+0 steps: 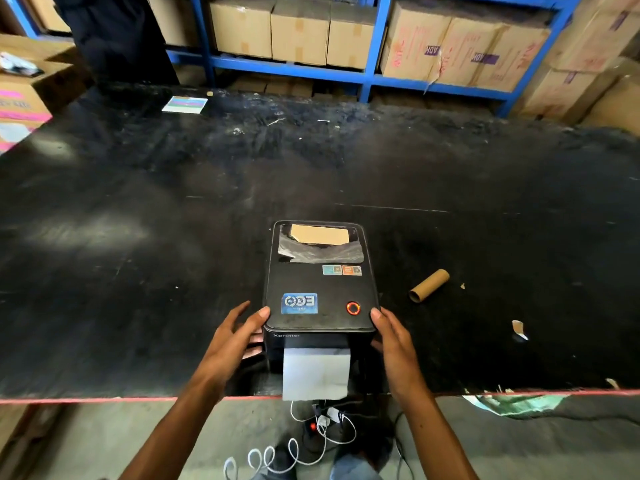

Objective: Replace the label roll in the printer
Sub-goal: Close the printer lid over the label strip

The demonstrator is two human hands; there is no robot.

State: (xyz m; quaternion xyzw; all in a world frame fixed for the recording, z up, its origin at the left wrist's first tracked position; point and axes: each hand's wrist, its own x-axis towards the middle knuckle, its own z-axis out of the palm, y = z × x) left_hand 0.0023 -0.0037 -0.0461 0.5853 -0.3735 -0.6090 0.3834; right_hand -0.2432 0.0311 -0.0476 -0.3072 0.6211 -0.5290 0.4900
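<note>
A black label printer [320, 289] stands near the front edge of the black table [138, 237], its lid down and a round button glowing red on top. A white label strip [316, 372] hangs out of the front slot over the table edge. My left hand [233, 341] grips the printer's front left corner, thumb on the lid. My right hand [393, 341] holds the front right corner the same way. An empty brown cardboard core [428, 285] lies on the table to the right of the printer.
Paper scraps [519, 329] lie right of the printer. A striped label sheet [184, 105] sits at the far left. Blue shelving [374, 46] with cardboard boxes stands behind the table. White cables [311, 441] and a power strip lie on the floor below.
</note>
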